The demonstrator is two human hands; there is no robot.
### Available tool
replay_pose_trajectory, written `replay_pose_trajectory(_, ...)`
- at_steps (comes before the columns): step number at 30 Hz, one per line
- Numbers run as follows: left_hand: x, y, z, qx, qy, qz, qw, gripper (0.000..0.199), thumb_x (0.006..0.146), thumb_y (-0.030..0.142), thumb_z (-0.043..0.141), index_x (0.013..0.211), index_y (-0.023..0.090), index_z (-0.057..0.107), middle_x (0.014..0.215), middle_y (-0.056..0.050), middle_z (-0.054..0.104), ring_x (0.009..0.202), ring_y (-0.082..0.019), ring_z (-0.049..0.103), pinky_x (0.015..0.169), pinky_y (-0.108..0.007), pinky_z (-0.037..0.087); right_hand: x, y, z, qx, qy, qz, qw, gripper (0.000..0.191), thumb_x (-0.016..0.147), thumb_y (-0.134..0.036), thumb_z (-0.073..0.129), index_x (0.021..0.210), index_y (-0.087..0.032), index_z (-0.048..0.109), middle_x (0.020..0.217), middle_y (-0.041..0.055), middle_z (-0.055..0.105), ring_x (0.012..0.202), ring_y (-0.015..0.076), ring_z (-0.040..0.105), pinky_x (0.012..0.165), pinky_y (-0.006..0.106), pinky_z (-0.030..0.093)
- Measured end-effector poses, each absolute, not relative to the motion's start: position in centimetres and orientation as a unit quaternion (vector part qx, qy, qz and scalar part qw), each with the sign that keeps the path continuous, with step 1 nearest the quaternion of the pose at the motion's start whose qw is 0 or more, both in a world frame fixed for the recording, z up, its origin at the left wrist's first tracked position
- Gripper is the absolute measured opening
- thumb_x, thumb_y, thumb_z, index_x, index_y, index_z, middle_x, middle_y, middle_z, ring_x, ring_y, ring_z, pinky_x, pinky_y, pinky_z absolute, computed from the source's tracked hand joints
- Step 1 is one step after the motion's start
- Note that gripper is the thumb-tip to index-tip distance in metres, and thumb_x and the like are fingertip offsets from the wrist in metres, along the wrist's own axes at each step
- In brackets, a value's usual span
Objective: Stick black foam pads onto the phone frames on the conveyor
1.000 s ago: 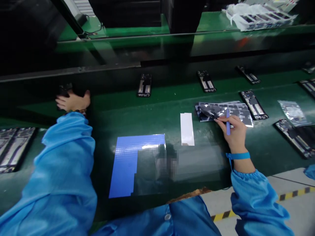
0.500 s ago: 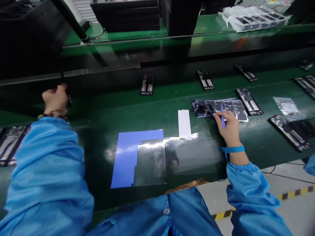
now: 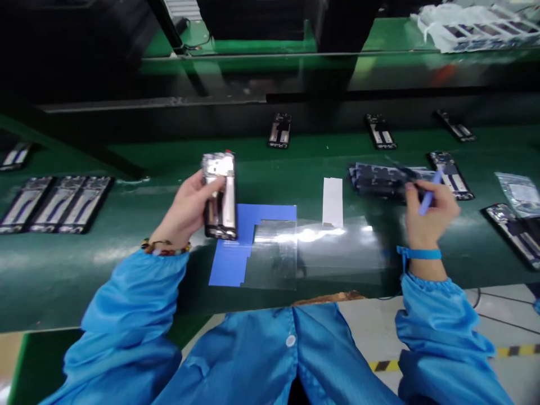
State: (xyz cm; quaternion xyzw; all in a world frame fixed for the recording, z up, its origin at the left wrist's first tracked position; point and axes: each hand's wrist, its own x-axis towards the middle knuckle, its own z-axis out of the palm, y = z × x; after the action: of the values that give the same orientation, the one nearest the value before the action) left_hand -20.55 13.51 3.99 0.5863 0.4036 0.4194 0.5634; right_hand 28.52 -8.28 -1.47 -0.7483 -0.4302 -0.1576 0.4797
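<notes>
My left hand (image 3: 188,205) is closed on an opened phone (image 3: 220,197) with its insides showing, held upright above the left part of the blue sheet (image 3: 230,261). My right hand (image 3: 432,216) is closed around a slim purple stick-like tool (image 3: 427,201), at the right end of a pile of dark sticker sheets (image 3: 379,180). A thin dark strip, blurred, reaches up and left from its fingertips; whether it is held there I cannot tell. A clear film (image 3: 270,264) lies over the blue sheet, and a white paper strip (image 3: 333,199) lies between the hands.
Three opened phones (image 3: 63,205) lie side by side at the left. Other opened phones (image 3: 279,130) are spread along the back and right. A clear plastic bag (image 3: 523,194) lies at the right. A green post (image 3: 105,154) stands at the back left.
My left hand has come from the far left back to the middle, now with an opened phone in it. My right hand has pulled slightly away from the sticker sheets. The view has shifted left.
</notes>
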Motion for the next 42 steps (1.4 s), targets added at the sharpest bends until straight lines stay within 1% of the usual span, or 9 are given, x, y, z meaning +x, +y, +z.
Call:
replay_pose_trajectory(3, -18.4, 10.5, 3.8, 0.600, 0.362, 0.321, 0.637, 0.076, 0.079, 0.042, 0.104, 0.142, 0.027, 0.063, 0.122, -0.003, 0.082, 0.097, -0.020, 0.079, 0.086, -0.031, 0.066, 24.8, -12.2, 1.0, -0.710, -0.498, -0.225, 0.445, 0.019, 0.096, -0.035, 0.083, 0.114, -0.028, 0.084, 0.125, 0.0111, 0.083, 0.125, 0.0368, 0.078, 0.117, 0.059, 0.060)
replay_pose_trajectory(6, -17.2, 8.2, 3.0, 0.678, 0.281, 0.213, 0.645, 0.086, 0.085, 0.032, 0.096, 0.159, 0.030, 0.052, 0.133, -0.006, 0.079, 0.108, -0.023, 0.080, 0.095, -0.037, 0.067, 19.5, -17.0, 0.6, -0.697, -0.558, -0.190, 0.409, 0.028, 0.090, -0.025, 0.086, 0.116, -0.033, 0.084, 0.136, 0.0055, 0.082, 0.126, 0.0369, 0.080, 0.113, 0.061, 0.064)
replay_pose_trajectory(12, -16.2, 5.0, 0.3, 0.754, 0.305, 0.103, 0.572, 0.052, 0.092, 0.032, 0.083, 0.140, 0.022, 0.068, 0.115, -0.005, 0.082, 0.093, -0.022, 0.079, 0.084, -0.036, 0.064, 14.3, -22.6, -3.8, -0.711, -0.622, 0.051, 0.323, 0.032, 0.089, -0.041, 0.087, 0.121, -0.043, 0.084, 0.148, 0.0026, 0.078, 0.135, 0.0444, 0.076, 0.117, 0.076, 0.061)
replay_pose_trajectory(15, -16.1, 4.1, -0.1, 0.819, 0.307, 0.110, 0.473, 0.047, 0.094, 0.033, 0.086, 0.137, 0.022, 0.072, 0.124, -0.007, 0.080, 0.107, -0.025, 0.077, 0.096, -0.042, 0.064, 14.3, -22.4, -3.2, -0.720, -0.589, 0.074, 0.358, 0.030, 0.093, -0.049, 0.082, 0.121, -0.039, 0.085, 0.142, 0.0057, 0.081, 0.138, 0.0443, 0.074, 0.124, 0.078, 0.053)
replay_pose_trajectory(19, -16.4, 3.8, -0.6, 0.896, 0.240, 0.145, 0.344, 0.041, 0.100, 0.034, 0.085, 0.135, 0.018, 0.071, 0.131, -0.011, 0.074, 0.126, -0.030, 0.068, 0.109, -0.048, 0.060, 13.1, -18.5, -0.6, -0.732, -0.439, 0.083, 0.514, 0.044, 0.112, -0.051, 0.059, 0.146, -0.027, 0.070, 0.123, 0.0103, 0.085, 0.121, 0.0334, 0.082, 0.122, 0.075, 0.054)
replay_pose_trajectory(23, -16.6, 3.7, -1.1, 0.940, 0.184, 0.148, 0.246, 0.035, 0.110, 0.038, 0.073, 0.135, 0.015, 0.069, 0.134, -0.014, 0.072, 0.122, -0.030, 0.066, 0.104, -0.047, 0.060, 10.9, -12.6, 0.7, -0.714, -0.359, 0.163, 0.578, 0.037, 0.105, -0.050, 0.078, 0.130, -0.024, 0.078, 0.112, 0.0069, 0.086, 0.108, 0.0265, 0.084, 0.118, 0.061, 0.061)
replay_pose_trajectory(28, -16.0, 3.5, -1.2, 0.970, 0.131, 0.125, 0.160, 0.051, 0.115, 0.052, 0.063, 0.147, 0.013, 0.064, 0.155, -0.017, 0.069, 0.140, -0.033, 0.065, 0.115, -0.048, 0.054, 9.7, -8.4, -0.6, -0.665, -0.317, 0.241, 0.632, 0.036, 0.103, -0.055, 0.080, 0.120, -0.024, 0.083, 0.108, 0.0046, 0.085, 0.103, 0.0209, 0.083, 0.118, 0.054, 0.062)
replay_pose_trajectory(32, -15.6, 3.4, -1.0, 0.980, 0.108, 0.103, 0.135, 0.056, 0.116, 0.054, 0.060, 0.155, 0.015, 0.061, 0.167, -0.015, 0.063, 0.148, -0.033, 0.062, 0.121, -0.048, 0.049, 10.3, -8.1, -1.0, -0.702, -0.348, 0.225, 0.580, 0.037, 0.098, -0.055, 0.086, 0.116, -0.023, 0.085, 0.118, 0.0074, 0.086, 0.108, 0.0239, 0.083, 0.116, 0.053, 0.063)
replay_pose_trajectory(42, -12.0, 3.0, 0.0, 0.985, 0.074, 0.102, 0.115, 0.050, 0.114, 0.058, 0.063, 0.138, 0.016, 0.071, 0.153, -0.016, 0.072, 0.139, -0.032, 0.066, 0.117, -0.045, 0.047, 13.9, -10.8, -1.9, -0.753, -0.255, 0.104, 0.598, 0.049, 0.078, -0.053, 0.101, 0.094, -0.023, 0.065, 0.087, -0.0006, 0.077, 0.088, 0.0253, 0.083, 0.100, 0.049, 0.070)
